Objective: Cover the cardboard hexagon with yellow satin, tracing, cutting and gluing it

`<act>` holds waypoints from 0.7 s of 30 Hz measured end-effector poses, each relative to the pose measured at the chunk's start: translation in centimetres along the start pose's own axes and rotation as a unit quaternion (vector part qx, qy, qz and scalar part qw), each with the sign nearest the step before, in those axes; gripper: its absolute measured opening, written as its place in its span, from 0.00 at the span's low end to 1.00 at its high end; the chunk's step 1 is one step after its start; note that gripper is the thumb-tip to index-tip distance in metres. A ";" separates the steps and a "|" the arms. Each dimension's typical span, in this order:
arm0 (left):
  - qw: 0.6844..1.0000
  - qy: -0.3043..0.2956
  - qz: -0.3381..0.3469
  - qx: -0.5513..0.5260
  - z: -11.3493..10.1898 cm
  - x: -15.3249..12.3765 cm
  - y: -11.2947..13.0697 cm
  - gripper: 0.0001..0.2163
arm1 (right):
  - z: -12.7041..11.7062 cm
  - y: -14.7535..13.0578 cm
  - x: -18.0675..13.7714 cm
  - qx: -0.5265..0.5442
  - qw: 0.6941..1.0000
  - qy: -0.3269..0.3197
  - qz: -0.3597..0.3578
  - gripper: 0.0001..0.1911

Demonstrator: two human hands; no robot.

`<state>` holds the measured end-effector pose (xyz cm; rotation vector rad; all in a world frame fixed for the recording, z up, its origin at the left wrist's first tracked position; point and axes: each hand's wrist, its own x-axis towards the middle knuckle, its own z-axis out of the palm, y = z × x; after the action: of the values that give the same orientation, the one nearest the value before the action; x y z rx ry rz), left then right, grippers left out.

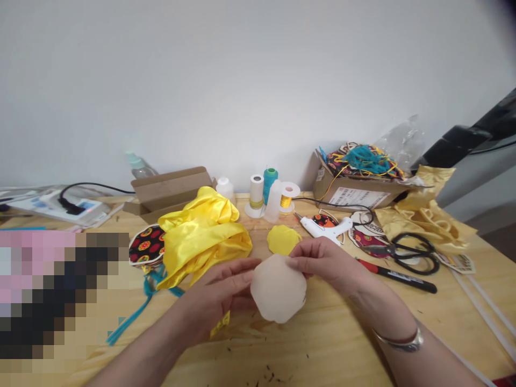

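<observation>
Held up between both hands is a thin off-white piece with a scalloped, flower-like edge (pixel 279 290). My left hand (pixel 231 285) pinches its left edge, the thumb in front and the fingers partly behind. At its upper right edge, my right hand (pixel 318 258) grips it between thumb and fingers. Just behind it on the table lies a yellow scalloped piece (pixel 283 239). Shiny yellow satin cloth (pixel 205 231) is heaped beyond my left hand. A white glue gun (pixel 327 229) rests beyond my right hand.
Black-handled scissors (pixel 415 252) and a red-and-black marker (pixel 397 275) lie to the right. Thread spools (pixel 270 185) and a white bottle (pixel 273 201) stand at the back. A cardboard box (pixel 350 188) holds patterned pieces and teal cords. Gold cloth (pixel 431 223) lies at far right.
</observation>
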<state>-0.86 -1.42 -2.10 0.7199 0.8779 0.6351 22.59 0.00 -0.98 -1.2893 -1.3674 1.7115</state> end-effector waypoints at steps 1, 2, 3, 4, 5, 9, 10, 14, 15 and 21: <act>1.000 -0.020 -0.009 0.009 0.0 -0.1 0.0 0.20 | 0.0 0.1 0.0 -0.017 1.000 -0.006 0.002 0.18; 0.999 -0.036 -0.013 0.022 -0.1 -0.1 -0.1 0.21 | 0.1 0.2 0.1 -0.034 0.999 -0.011 0.004 0.18; 0.998 -0.049 -0.016 0.038 -0.1 -0.1 -0.2 0.22 | 0.1 0.3 0.1 -0.051 0.999 -0.013 0.005 0.17; 0.997 -0.055 -0.016 0.054 -0.2 -0.1 -0.3 0.23 | 0.1 0.4 0.1 -0.067 0.998 -0.014 0.004 0.17; 0.996 -0.057 -0.016 0.069 -0.3 0.0 -0.3 0.23 | 0.0 0.5 0.2 -0.082 0.997 -0.018 0.004 0.16; 0.995 -0.018 -0.005 0.102 -0.2 0.2 -0.4 0.20 | -0.1 0.8 0.3 -0.122 0.992 -0.030 -0.007 0.12; 0.994 -0.008 -0.002 0.105 -0.1 0.2 -0.4 0.19 | -0.1 0.8 0.3 -0.128 0.991 -0.031 -0.008 0.12; 0.994 0.010 0.008 0.109 0.1 0.1 -0.3 0.16 | -0.1 0.9 0.2 -0.141 0.989 -0.034 -0.010 0.11; 0.994 0.016 0.013 0.108 0.1 0.1 -0.3 0.15 | -0.2 0.9 0.2 -0.146 0.989 -0.035 -0.010 0.10; 0.989 0.059 0.039 0.130 -0.1 0.3 -0.1 0.14 | -0.4 1.0 0.4 -0.158 0.987 -0.035 -0.012 0.11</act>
<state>-0.78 -1.22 -2.37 0.9613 1.0589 0.6440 22.97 0.22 -2.09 -1.3833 -1.7428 1.5815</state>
